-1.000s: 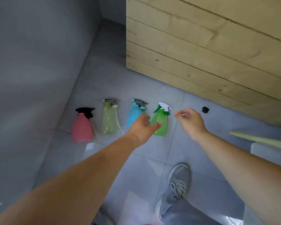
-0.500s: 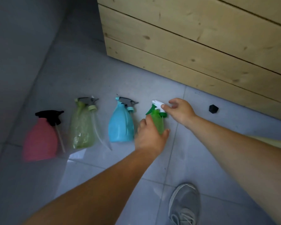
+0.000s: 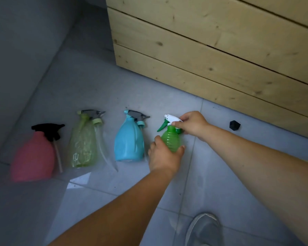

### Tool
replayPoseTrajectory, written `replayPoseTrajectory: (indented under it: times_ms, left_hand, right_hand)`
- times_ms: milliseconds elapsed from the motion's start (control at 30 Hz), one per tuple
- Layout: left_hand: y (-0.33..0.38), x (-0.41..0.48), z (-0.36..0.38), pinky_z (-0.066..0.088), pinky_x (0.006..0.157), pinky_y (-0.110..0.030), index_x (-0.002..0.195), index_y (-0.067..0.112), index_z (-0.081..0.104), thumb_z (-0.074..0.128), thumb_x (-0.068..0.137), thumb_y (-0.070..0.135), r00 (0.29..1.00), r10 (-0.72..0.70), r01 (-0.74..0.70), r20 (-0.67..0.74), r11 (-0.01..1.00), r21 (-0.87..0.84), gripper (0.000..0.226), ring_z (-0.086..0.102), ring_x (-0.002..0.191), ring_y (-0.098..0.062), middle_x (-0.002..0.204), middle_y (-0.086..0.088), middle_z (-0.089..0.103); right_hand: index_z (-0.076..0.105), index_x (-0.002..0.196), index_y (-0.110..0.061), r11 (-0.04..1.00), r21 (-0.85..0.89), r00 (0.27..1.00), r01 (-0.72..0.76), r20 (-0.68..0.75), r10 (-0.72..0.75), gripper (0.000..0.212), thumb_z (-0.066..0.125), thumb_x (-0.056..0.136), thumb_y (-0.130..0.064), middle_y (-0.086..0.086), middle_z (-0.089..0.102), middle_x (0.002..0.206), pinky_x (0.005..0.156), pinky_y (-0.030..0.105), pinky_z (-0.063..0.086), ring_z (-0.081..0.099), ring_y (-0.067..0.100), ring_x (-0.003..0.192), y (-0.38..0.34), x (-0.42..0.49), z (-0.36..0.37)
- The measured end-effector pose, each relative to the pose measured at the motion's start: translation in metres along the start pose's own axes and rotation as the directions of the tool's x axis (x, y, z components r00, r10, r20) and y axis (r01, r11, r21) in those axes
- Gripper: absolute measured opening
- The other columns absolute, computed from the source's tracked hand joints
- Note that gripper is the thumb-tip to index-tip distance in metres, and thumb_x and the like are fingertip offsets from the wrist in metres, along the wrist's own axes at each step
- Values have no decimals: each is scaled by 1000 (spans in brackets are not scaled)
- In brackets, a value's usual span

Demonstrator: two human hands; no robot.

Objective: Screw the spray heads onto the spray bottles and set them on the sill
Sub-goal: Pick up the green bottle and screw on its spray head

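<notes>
Four spray bottles lie in a row on the grey tiled floor. The rightmost is a ribbed green bottle; my left hand grips its lower body. My right hand pinches its white and green spray head at the bottle's neck. To the left lie a blue bottle with a grey spray head beside it, a pale green bottle with a loose grey head, and a pink bottle with a black head resting by its neck.
A pale wooden plank crate stands behind the bottles. A small black cap lies on the floor to the right. A grey wall rises on the left. My grey shoe is at the bottom.
My left hand has closed around the green bottle's body and my right hand has taken hold of its spray head. The view has moved closer to the bottles.
</notes>
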State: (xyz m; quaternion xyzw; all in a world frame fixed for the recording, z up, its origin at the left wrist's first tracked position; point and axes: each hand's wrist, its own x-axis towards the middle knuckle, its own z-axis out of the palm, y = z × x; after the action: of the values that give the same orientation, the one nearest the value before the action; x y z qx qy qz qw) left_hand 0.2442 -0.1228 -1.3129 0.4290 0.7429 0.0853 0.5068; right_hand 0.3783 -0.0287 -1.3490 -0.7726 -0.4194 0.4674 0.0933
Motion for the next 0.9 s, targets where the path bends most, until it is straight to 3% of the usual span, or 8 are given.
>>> replayPoseTrajectory:
  times_ms: [133,267,367,467,567,633,700,900]
  left_hand:
    - [-1,-9,-2,54,98,-41,129,13,49,81,76,49,997,-50,58,51,985,-160,71,63,117,-33,128,-11,60]
    - [1,-28,-12,61,83,-34,113,24,48,88,76,36,992,-25,71,121,919,-388,56,70,89,-19,106,-3,69]
    - [13,-50,-38,59,72,-25,120,22,51,89,77,30,985,55,36,167,866,-500,58,68,80,-9,96,3,68]
    - [26,-78,-78,62,78,-34,130,20,52,89,77,32,974,119,8,193,832,-554,66,71,87,-13,101,4,68]
    - [35,-103,-123,60,64,-26,126,18,55,90,76,33,968,195,-83,156,840,-537,63,71,81,-9,99,5,69]
    - [37,-124,-153,63,77,-33,126,15,59,92,70,39,965,240,-158,109,857,-491,69,75,93,-16,109,-3,73]
    - [38,-150,-182,62,92,-40,125,14,60,92,63,43,959,277,-223,60,869,-442,76,75,102,-21,116,-7,74]
    - [31,-222,-250,64,88,-43,110,10,67,89,61,43,932,362,-337,16,884,-325,63,79,98,-29,108,-14,79]
  right_hand:
    - [67,96,-8,984,166,996,-61,70,49,25,79,80,-24,10,69,86,61,27,56,65,16,68,-7,-11,-10]
    - [61,93,-13,979,187,988,-79,148,51,18,74,86,-23,16,73,96,63,31,60,70,25,78,-19,-23,-26]
    - [55,85,-14,982,189,991,5,129,-30,16,69,90,-19,14,72,87,62,34,61,70,27,76,-50,-44,-46]
    - [53,81,-14,971,181,984,159,48,-171,18,68,90,-17,11,69,80,75,42,60,71,29,84,-98,-80,-71]
    - [55,85,-11,925,191,944,328,-90,-316,15,68,91,-16,19,68,92,69,38,60,68,27,79,-148,-122,-92]
    - [56,88,-9,855,247,887,456,-206,-414,13,67,91,-15,22,70,96,59,33,59,66,25,74,-178,-160,-103]
    - [54,84,-12,769,318,827,555,-305,-472,14,66,91,-15,23,72,99,62,35,59,67,27,77,-204,-203,-113]
    - [57,88,-11,521,492,717,697,-481,-505,10,62,93,-19,14,74,96,76,42,62,71,26,83,-245,-325,-135]
